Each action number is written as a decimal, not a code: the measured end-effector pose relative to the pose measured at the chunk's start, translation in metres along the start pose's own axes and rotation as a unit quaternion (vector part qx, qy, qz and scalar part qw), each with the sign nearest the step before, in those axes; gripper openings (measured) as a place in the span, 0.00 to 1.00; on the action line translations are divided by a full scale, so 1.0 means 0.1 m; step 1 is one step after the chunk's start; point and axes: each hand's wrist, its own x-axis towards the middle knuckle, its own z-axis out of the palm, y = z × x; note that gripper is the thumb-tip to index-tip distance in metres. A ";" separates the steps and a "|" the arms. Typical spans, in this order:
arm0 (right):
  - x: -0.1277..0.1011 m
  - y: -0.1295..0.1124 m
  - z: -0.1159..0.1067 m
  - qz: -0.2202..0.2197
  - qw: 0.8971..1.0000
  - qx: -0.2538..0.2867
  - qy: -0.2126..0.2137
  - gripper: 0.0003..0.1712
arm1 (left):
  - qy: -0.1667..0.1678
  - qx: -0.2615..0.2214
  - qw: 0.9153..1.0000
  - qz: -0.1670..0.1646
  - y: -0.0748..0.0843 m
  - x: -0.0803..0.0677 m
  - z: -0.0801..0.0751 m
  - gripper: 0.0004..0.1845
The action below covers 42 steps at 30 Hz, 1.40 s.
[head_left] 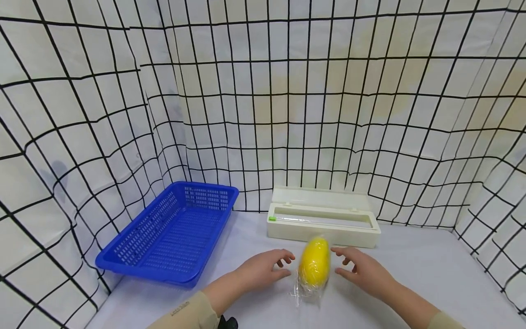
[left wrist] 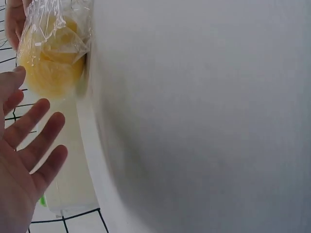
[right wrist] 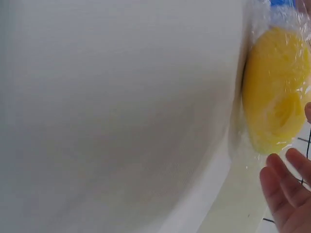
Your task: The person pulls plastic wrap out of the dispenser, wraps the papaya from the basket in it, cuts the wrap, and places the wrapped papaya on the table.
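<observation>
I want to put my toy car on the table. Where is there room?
Bare table lies right of the right hand, up to the grid curtain, and in front of the cling film dispenser. The blue basket holds nothing. It is crowded in the middle, where both hands, the left hand too, flank the wrapped yellow fruit.

The only lettering in view is a small line of dark print on the cuff of the person's left sleeve (head_left: pixel 181 310), seen from the head camera, and it is too small and blurred to read. The cream cling-film dispenser box (head_left: pixel 324 218) carries a small green tab at its left end, with no legible writing on it. The two wrist views show no text at all.
</observation>
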 end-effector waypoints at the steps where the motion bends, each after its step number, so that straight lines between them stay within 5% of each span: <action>1: -0.03 -0.01 -0.01 -0.024 1.000 -0.012 -0.002 0.29 | 0.006 0.042 0.999 0.031 -0.02 -0.02 -0.03 0.19; 3: -0.08 -0.04 -0.02 -0.082 0.996 -0.042 -0.008 0.28 | 0.018 0.132 0.986 0.098 -0.05 -0.05 -0.08 0.17; 5: -0.12 -0.06 0.00 -0.152 0.985 -0.077 -0.010 0.28 | 0.028 0.215 0.962 0.164 -0.07 -0.07 -0.11 0.17; 8: -0.12 -0.12 0.04 -0.263 0.955 -0.139 0.003 0.28 | 0.037 0.313 0.919 0.235 -0.07 -0.07 -0.12 0.18; 11: -0.10 -0.19 0.10 -0.349 0.917 -0.190 0.020 0.29 | 0.043 0.365 0.887 0.278 -0.04 -0.05 -0.12 0.19; 16: -0.05 -0.26 0.16 -0.413 0.878 -0.240 0.029 0.26 | 0.032 0.390 0.866 0.313 0.04 -0.02 -0.08 0.23; 23: 0.00 -0.27 0.25 -0.427 0.862 -0.272 0.030 0.22 | 0.015 0.376 0.863 0.336 0.07 0.00 -0.02 0.18; 31: -0.01 -0.29 0.28 -0.429 0.855 -0.285 0.057 0.17 | 0.005 0.295 0.910 0.291 0.12 0.01 -0.01 0.07; 38: -0.05 -0.22 0.24 -0.420 0.881 -0.198 0.092 0.16 | -0.006 0.265 0.927 0.266 0.17 0.02 0.01 0.06; 42: -0.10 -0.19 0.21 -0.382 0.911 -0.122 0.098 0.17 | -0.001 0.243 0.934 0.263 0.18 0.03 0.03 0.08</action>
